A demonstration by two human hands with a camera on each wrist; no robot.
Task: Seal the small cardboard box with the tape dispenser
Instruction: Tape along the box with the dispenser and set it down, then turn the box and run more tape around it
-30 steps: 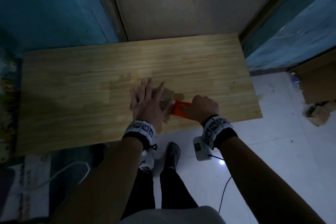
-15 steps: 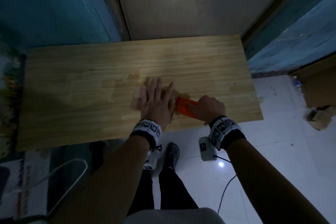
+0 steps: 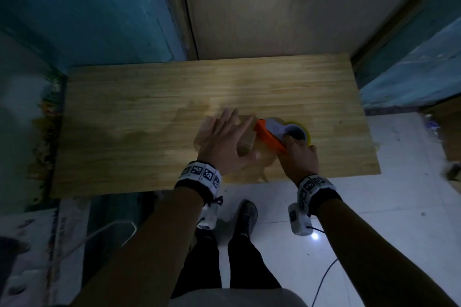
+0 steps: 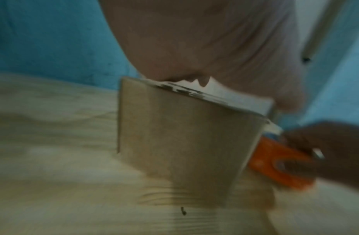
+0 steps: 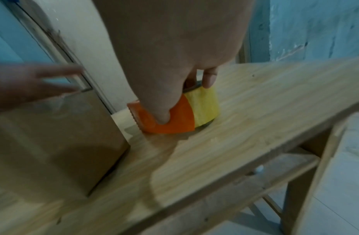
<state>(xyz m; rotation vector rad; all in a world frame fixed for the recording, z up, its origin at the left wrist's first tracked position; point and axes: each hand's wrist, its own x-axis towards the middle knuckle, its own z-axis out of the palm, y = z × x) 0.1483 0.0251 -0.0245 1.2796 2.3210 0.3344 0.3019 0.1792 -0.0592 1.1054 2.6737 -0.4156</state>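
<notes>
A small brown cardboard box stands on the wooden table near its front edge. My left hand lies flat over the box top with straight, spread fingers, and in the left wrist view the palm touches the top of the box. The orange tape dispenser with its yellow tape roll rests on the table just right of the box. My right hand grips the dispenser, fingers curled over it and into the roll. Its toothed edge faces the box.
A pale door and blue walls stand behind the table. Right of the table lies white tiled floor with a cable. My shoe shows below the front edge. The table's left half is bare wood.
My right hand has turned the dispenser so its yellow roll now shows beside the box. The left hand has stayed flat on the box top, shifting slightly.
</notes>
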